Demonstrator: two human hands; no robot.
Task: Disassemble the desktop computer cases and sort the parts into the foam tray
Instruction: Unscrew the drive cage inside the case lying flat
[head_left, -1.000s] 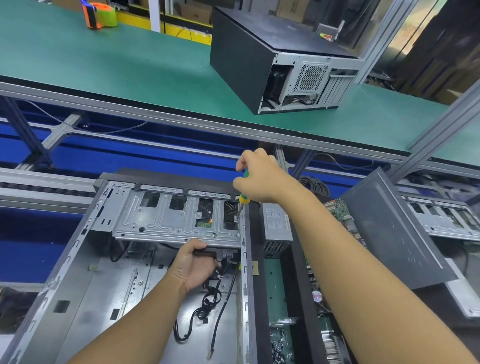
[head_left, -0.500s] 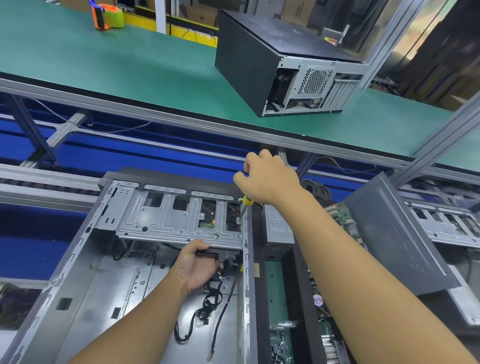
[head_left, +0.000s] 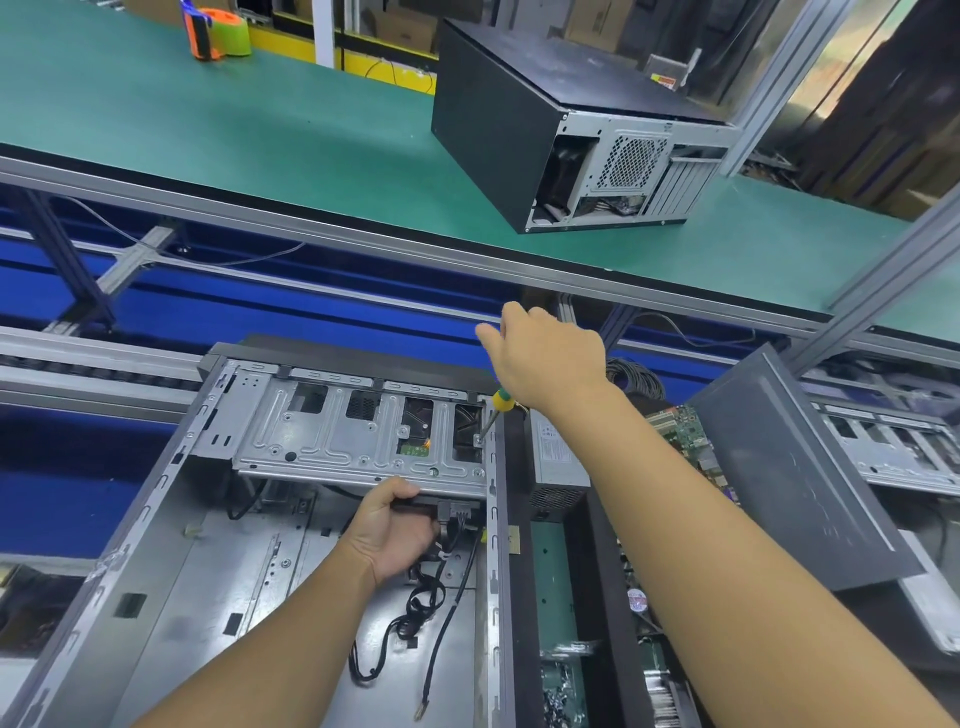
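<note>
An open desktop case (head_left: 156, 571) lies in front of me with its side panel off. A silver drive cage (head_left: 332, 441) spans its far end. My right hand (head_left: 545, 358) grips a yellow-and-green screwdriver (head_left: 496, 410), whose tip meets a screw at the cage's right edge. My left hand (head_left: 389, 525) holds a black drive (head_left: 415, 503) under the cage's near lip, where black cables (head_left: 415, 618) plug in and trail over the case floor.
A closed black case (head_left: 561, 124) sits on the green upper shelf (head_left: 208, 130), with a tape dispenser (head_left: 213, 31) at far left. A loose dark side panel (head_left: 800, 483), a power supply (head_left: 556, 467) and a motherboard (head_left: 685, 426) lie to the right, above the black tray (head_left: 597, 597).
My right hand has shifted slightly on the screwdriver, its fingers now spread more at the handle's top. My left hand stays under the cage. The view has tilted down a little.
</note>
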